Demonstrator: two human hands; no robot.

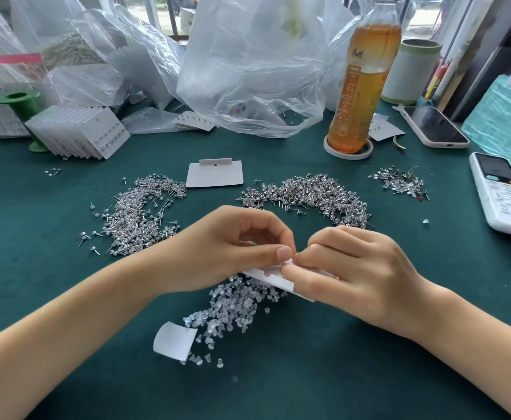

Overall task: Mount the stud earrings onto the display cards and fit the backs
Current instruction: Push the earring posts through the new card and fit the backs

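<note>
Right under my nose: card number who-knows, both hands on it

My left hand and right hand are both pinched shut on one white display card, long edge running left-to-right and tipped down toward my right, over the clear backs. Can't tell if a stud's in my fingertips. Further out, two big stud piles, a blank card, then a finished stack — loads left, I reckon.
</note>
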